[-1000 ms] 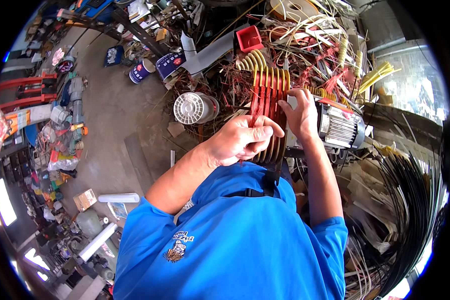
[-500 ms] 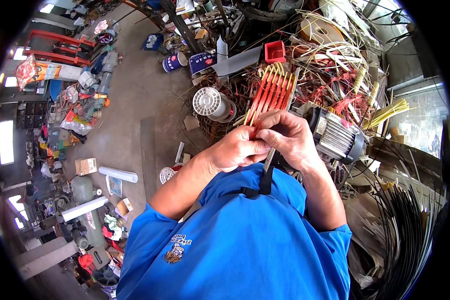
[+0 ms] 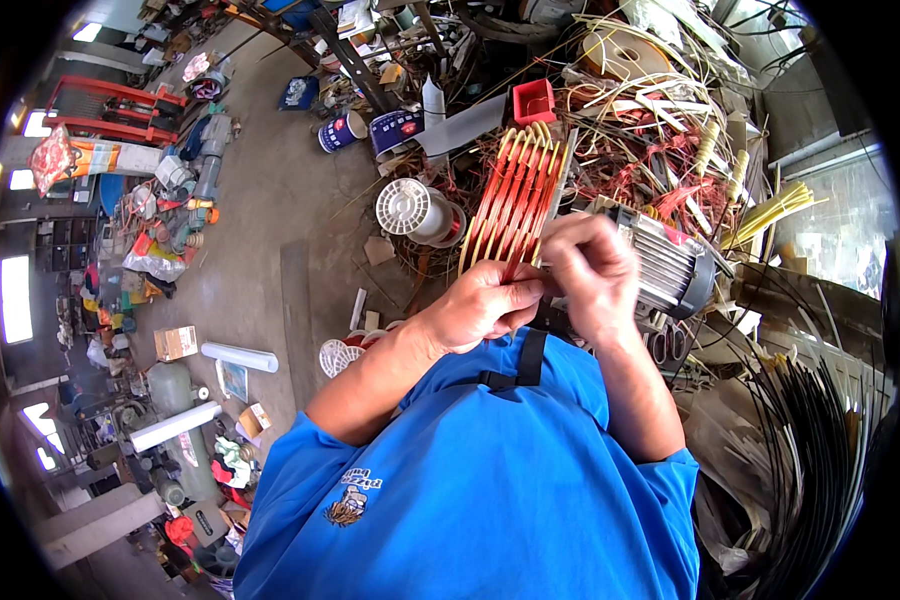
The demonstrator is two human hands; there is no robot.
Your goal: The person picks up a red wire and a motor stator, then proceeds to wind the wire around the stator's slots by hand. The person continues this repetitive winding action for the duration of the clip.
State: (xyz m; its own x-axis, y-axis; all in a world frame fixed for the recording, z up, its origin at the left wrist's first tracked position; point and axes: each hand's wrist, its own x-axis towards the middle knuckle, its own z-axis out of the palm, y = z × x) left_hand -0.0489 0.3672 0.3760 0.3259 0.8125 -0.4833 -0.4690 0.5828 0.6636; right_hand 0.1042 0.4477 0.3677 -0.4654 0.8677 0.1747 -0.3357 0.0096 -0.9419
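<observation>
Above blue shirt (image 3: 490,480), left hand (image 3: 485,305), right hand (image 3: 590,270) pinching copper coils (image 3: 515,195) (clutter crowding right).

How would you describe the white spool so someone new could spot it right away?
Start at the grey finned motor right of the hands, then cross left past the orange-and-yellow ribbed coil former that the left hand grips. The white spool lies there among copper wire, its round slotted flange facing up.

left hand (image 3: 485,305) – fingers curled, pinching | right hand (image 3: 590,265) – fingers bent, seemingly gripping
</observation>
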